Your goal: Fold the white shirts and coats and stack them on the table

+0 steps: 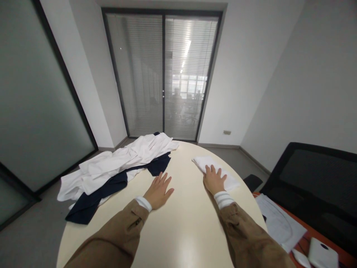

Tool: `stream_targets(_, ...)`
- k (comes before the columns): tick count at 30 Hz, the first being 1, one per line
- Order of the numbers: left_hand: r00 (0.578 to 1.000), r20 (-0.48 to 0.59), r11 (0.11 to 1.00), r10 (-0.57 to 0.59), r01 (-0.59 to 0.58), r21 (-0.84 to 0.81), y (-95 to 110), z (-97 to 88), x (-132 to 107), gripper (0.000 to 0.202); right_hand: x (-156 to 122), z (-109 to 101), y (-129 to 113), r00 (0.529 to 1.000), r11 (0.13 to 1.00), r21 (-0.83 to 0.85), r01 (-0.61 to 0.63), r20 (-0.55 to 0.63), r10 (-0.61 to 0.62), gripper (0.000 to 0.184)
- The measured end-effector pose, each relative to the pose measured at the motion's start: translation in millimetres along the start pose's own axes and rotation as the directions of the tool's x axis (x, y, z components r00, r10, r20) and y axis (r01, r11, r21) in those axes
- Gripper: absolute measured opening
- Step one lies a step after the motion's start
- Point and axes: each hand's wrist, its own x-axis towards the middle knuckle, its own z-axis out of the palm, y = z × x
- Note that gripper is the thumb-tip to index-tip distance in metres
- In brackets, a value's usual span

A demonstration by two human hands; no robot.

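Folded white cloth (200, 161) on bench (184, 223), beneath right grip (215, 180).
Right released, fingers spread; left grip (158, 191) likewise, near navy garment (159, 165).

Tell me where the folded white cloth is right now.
Head view: the folded white cloth lies on the right side of the table, under the right hand.
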Motion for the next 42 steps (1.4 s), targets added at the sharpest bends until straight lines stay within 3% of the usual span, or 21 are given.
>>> stream_targets(6, 1.000, 0.000, 1.000, 0.001, -0.001, 0.014, 0, -0.3, 0, 0.064, 25, 8, 2, 0.992, 0.992, 0.018, -0.123, -0.027, 0.124, 0.057)
stream_targets(12, 1.000, -0.004, 1.000, -0.008, 0.008, 0.000, 1, 0.4, 0, 0.062, 42, 13, 4, 0.988, 0.988, 0.051, -0.147, -0.030, 0.149, 0.059)
stream_targets(16, 0.992, -0.123, 1.000, -0.025, 0.026, 0.006, 1, -3.5, 4, 0.055, 45, 17, 5, 0.986, 0.986, 0.065, -0.150, -0.056, 0.154, 0.059)
stream_targets(18, 0.949, -0.299, 0.993, -0.094, 0.112, 0.042, -3, -11.9, 7, 0.048, 45, 17, 5, 0.986, 0.986, 0.077, -0.145, -0.070, 0.151, 0.059)
stream_targets(21, 0.794, -0.561, 0.945, -0.234, 0.322, 0.062, -18, -31.3, 7, 0.043, 42, 16, 5, 0.984, 0.988, 0.088, -0.128, -0.116, 0.138, 0.058)
stream_targets(24, 0.671, -0.666, 0.875, -0.327, 0.480, 0.053, -41, -48.4, 1, 0.043, 40, 13, 4, 0.980, 0.989, 0.099, -0.109, -0.159, 0.124, 0.054)
stream_targets(26, 0.632, -0.687, 0.839, -0.359, 0.541, 0.059, -55, -53.7, -4, 0.042, 39, 11, 3, 0.977, 0.989, 0.107, -0.099, -0.178, 0.117, 0.053)
stream_targets(30, 0.649, -0.678, 0.819, -0.345, 0.561, 0.120, -67, -52.0, -9, 0.043, 37, 9, 3, 0.978, 0.989, 0.118, -0.087, -0.179, 0.107, 0.052)
stream_targets(37, 0.666, -0.691, 0.844, -0.280, 0.514, 0.153, -59, -56.4, -3, 0.046, 37, 8, 2, 0.980, 0.990, 0.107, -0.091, -0.170, 0.108, 0.051)
stream_targets(39, 0.697, -0.679, 0.883, -0.230, 0.443, 0.156, -56, -59.9, -3, 0.045, 36, 8, 2, 0.979, 0.990, 0.105, -0.091, -0.173, 0.109, 0.050)
stream_targets(42, 0.784, -0.605, 0.946, -0.138, 0.284, 0.153, -49, -60.2, -1, 0.046, 36, 9, 3, 0.977, 0.990, 0.112, -0.082, -0.187, 0.102, 0.048)
